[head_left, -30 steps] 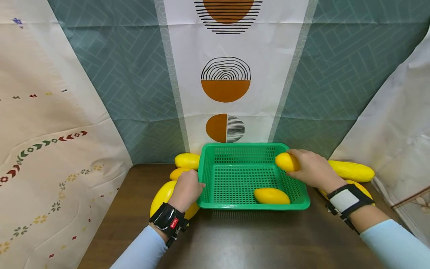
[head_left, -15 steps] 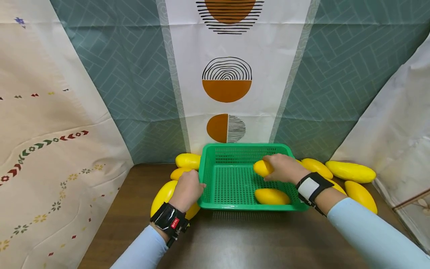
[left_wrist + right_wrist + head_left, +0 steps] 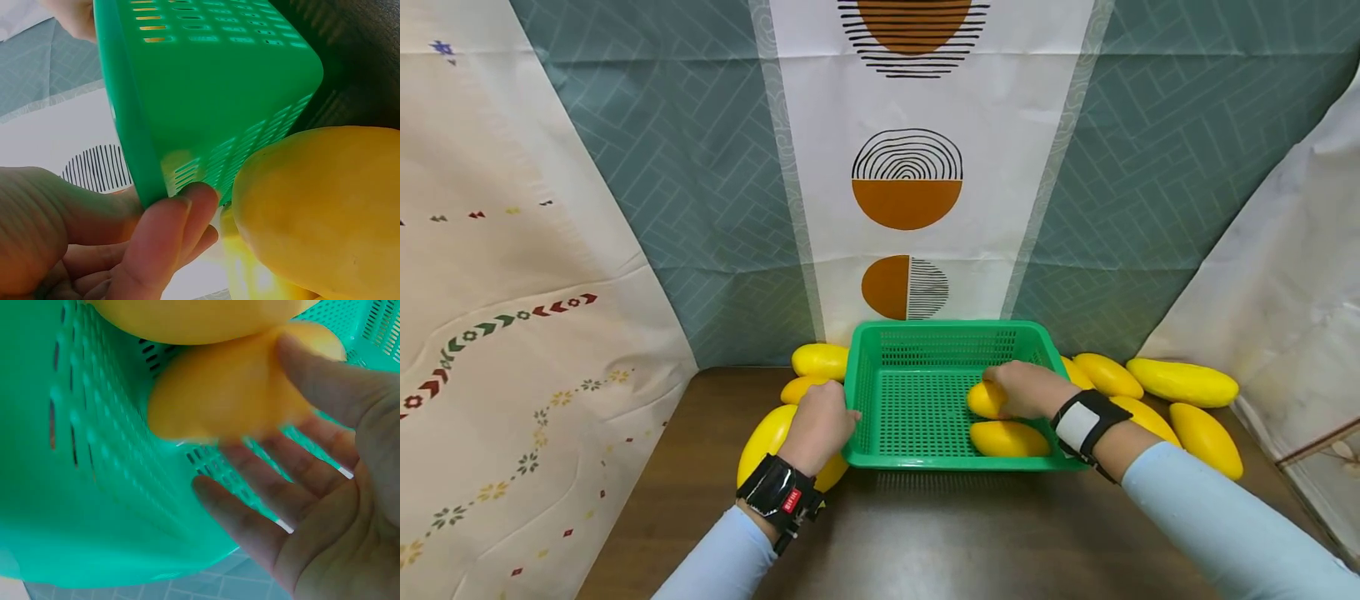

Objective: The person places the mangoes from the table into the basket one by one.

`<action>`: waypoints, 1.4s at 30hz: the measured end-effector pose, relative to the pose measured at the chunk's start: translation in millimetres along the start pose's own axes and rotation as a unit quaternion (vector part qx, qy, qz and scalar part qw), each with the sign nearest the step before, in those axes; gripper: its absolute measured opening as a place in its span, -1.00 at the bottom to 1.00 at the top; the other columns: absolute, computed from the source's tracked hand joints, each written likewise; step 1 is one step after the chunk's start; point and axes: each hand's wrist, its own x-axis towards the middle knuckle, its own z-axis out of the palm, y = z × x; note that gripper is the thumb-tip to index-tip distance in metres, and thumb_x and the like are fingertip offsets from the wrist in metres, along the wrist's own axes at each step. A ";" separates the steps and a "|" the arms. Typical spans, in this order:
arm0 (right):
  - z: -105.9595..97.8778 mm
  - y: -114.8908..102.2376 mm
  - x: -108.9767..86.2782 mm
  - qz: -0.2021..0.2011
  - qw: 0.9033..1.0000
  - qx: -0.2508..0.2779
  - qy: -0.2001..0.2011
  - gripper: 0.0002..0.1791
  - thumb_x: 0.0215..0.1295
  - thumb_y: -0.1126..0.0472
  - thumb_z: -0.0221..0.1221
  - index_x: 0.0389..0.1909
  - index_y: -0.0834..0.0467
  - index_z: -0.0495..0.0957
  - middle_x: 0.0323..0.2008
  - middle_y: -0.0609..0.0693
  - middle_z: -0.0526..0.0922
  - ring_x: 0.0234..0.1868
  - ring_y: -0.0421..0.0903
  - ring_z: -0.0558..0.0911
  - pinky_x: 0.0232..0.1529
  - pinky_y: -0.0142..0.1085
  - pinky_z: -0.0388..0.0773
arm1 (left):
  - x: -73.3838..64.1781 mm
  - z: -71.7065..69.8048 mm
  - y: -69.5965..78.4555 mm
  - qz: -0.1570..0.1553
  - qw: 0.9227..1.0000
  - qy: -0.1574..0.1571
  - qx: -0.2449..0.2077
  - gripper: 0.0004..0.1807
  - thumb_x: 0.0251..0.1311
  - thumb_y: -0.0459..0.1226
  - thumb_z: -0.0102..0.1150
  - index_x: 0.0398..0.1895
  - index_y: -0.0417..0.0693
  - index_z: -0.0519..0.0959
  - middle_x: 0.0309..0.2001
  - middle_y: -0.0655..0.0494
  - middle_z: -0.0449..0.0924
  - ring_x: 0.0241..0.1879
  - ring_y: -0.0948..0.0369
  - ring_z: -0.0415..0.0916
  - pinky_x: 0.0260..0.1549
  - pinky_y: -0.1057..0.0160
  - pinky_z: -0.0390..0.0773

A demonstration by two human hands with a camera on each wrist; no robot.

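Note:
My left hand [image 3: 822, 425] pinches the left rim of a green plastic basket [image 3: 951, 461]; the left wrist view shows thumb and fingers [image 3: 156, 240] at its corner. Inside the basket, on the right, my right hand [image 3: 1026, 389] holds a yellow-orange mango [image 3: 985, 400] low over the slotted floor. The right wrist view has the thumb on top of this mango [image 3: 212, 394] and the fingertips along its other side, with the index finger off it. A second mango [image 3: 1009, 439] lies beside it, by the basket's near wall.
Right of the basket lie several mangoes [image 3: 1206, 440] and a long yellow fruit [image 3: 1182, 382]. Left of it are a large yellow fruit [image 3: 766, 435], partly behind my left hand, and smaller ones [image 3: 818, 361]. A patterned cloth [image 3: 722, 208] hangs behind the brown table [image 3: 955, 533].
My right hand has carried the mango leftward from the basket's right rim, then lowered it next to the other mango. My left hand has stayed on the rim.

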 end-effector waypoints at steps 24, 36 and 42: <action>-7.9 -1.6 -2.2 0.035 0.998 0.034 -0.026 -0.59 0.23 0.24 0.13 0.12 0.15 0.45 0.02 0.13 0.51 -0.07 -0.02 0.48 -0.17 -0.22 0.46 | 2.3 0.7 0.6 0.009 1.000 0.007 0.009 -0.71 0.10 -0.20 0.28 -0.29 -0.28 0.52 -0.58 0.07 0.44 -0.66 0.27 0.42 -0.70 0.36 0.43; -66.6 38.2 -42.9 0.066 0.991 0.060 0.099 -0.51 0.33 0.15 0.07 0.23 0.22 0.32 0.14 0.25 0.40 -0.09 0.09 0.50 -0.19 -0.09 0.42 | 3.4 -0.8 1.4 0.002 1.000 0.007 -0.006 -0.74 0.09 -0.23 0.28 -0.33 -0.26 0.52 -0.57 0.06 0.44 -0.64 0.24 0.42 -0.67 0.34 0.44; -59.2 70.9 -60.4 0.124 0.984 0.051 0.118 -0.47 0.32 0.14 0.06 0.23 0.32 0.28 0.14 0.33 0.36 0.13 0.28 0.34 0.04 0.12 0.31 | 3.2 0.0 0.7 0.001 1.000 0.001 -0.004 -0.74 0.09 -0.22 0.28 -0.34 -0.27 0.53 -0.57 0.06 0.44 -0.64 0.24 0.42 -0.67 0.33 0.44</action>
